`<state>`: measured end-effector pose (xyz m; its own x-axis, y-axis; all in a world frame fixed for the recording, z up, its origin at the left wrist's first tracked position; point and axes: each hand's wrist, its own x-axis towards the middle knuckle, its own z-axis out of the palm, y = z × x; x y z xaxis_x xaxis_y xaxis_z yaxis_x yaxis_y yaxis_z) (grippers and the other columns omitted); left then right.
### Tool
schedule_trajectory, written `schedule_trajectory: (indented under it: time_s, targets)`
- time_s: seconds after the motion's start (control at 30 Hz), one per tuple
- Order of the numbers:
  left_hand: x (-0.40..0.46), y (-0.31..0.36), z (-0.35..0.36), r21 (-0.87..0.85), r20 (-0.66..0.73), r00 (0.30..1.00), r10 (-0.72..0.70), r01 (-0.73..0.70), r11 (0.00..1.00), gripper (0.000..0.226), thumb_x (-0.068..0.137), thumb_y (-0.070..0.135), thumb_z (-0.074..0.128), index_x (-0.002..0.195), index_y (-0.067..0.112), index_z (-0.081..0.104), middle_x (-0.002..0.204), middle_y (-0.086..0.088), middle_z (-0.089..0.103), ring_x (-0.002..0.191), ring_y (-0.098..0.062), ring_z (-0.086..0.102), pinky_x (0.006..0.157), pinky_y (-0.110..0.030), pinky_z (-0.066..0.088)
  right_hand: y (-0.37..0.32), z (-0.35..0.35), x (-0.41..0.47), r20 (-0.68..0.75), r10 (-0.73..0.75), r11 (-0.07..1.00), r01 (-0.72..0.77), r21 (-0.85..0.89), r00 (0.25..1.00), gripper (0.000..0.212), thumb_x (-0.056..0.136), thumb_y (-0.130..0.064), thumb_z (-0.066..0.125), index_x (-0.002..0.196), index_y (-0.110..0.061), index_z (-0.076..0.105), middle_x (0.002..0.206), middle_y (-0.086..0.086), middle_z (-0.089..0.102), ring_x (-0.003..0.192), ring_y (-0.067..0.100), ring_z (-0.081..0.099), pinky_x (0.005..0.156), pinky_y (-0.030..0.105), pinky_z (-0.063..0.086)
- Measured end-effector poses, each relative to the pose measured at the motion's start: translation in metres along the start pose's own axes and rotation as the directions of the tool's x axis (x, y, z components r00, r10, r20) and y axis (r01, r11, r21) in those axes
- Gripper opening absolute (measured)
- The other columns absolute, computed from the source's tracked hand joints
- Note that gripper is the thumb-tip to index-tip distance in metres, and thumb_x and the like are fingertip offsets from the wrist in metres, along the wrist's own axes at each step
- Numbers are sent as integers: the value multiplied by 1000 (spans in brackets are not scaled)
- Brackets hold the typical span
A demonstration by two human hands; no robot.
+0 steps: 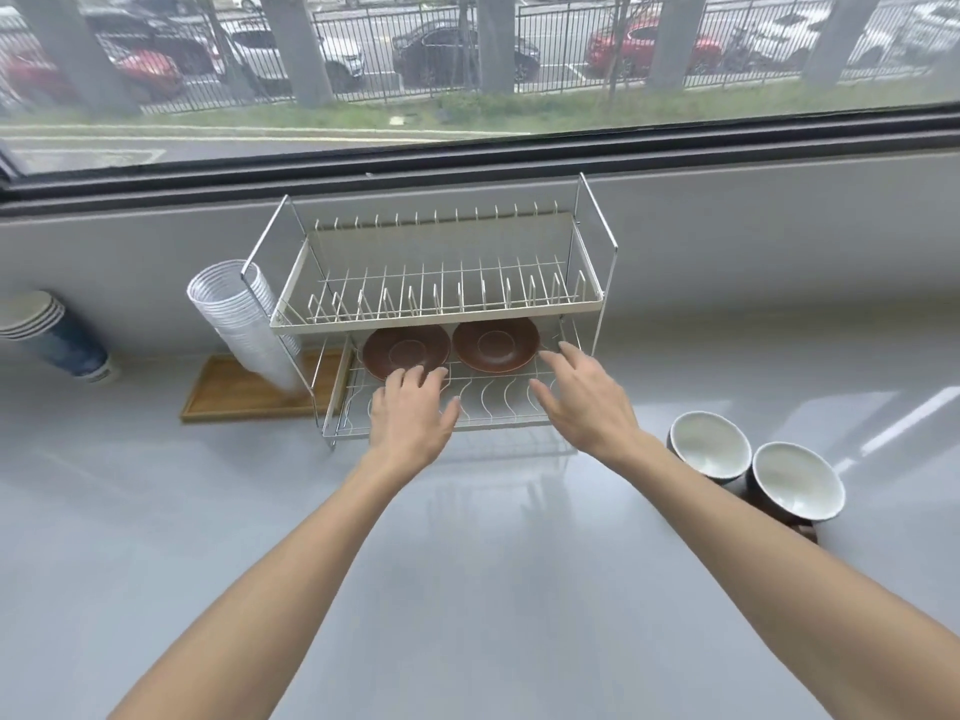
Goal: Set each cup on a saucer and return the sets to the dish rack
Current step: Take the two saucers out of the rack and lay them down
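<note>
On a pale grey counter (467, 589) below a window, 2 brown ceramic saucers (406, 351) lie in the wire dish rack's (441, 304) lower tier. Both the left hand (410, 415) and right hand (584, 402) reach in, fingers spread, holding nothing. 2 white-lined dark cups (709, 445) wait right; no set made.

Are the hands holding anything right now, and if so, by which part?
Nothing is held. Both hands, left and right, reach open toward the brown saucers on the rack's lower shelf.
</note>
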<state>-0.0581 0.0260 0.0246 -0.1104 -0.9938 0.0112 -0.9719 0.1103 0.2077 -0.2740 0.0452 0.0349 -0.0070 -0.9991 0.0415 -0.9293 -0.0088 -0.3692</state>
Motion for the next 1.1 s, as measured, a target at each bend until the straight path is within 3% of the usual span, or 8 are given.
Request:
schedule_trajectory:
  time_s: [0.2, 0.57, 0.77, 0.87, 1.1]
  targets:
    - [7, 3, 13, -110, -109, 993, -34, 22, 994, 56, 103, 41, 45, 155, 23, 34, 163, -9, 32, 151, -29, 26, 118, -45, 28, -8, 15, 20, -50, -12, 998, 15, 59, 999, 56, 102, -42, 44, 152, -18, 34, 162, 12, 25, 147, 28, 29, 114, 40, 31]
    - [50, 19, 55, -347, -11, 993, -118, 107, 932, 57, 102, 43, 45, 154, 23, 35, 160, -6, 38, 147, -25, 35, 115, -43, 36, -3, 46, 67, 11, 68, 991, -69, 117, 998, 55, 102, -42, 44, 150, -18, 37, 160, 8, 30, 146, 25, 32, 112, 41, 34]
    - [87, 21, 70, -460, 68, 990, -122, 140, 877, 56, 101, 42, 47, 152, 20, 37, 156, -8, 42, 138, -30, 46, 107, -42, 40, 2, 61, 101, 65, 147, 983, -153, 101, 987, 44, 101, -41, 45, 129, -8, 52, 129, 13, 56, 125, 33, 50, 95, 44, 45]
    - [105, 19, 77, -471, 98, 982, -161, 188, 862, 50, 102, 41, 46, 144, 16, 44, 148, -9, 49, 132, -33, 51, 100, -41, 42, 5, 65, 121, 67, 173, 975, -181, 131, 983, 51, 102, -40, 44, 144, -11, 44, 150, 13, 43, 137, 33, 42, 103, 45, 42]
    - [128, 19, 91, -558, 122, 979, -165, 205, 804, 62, 101, 41, 50, 155, 18, 33, 162, -7, 37, 151, -25, 32, 117, -41, 31, 11, 74, 155, 138, 245, 950, -266, 161, 960, 53, 101, -44, 43, 144, -12, 42, 143, 17, 45, 133, 39, 43, 105, 47, 40]
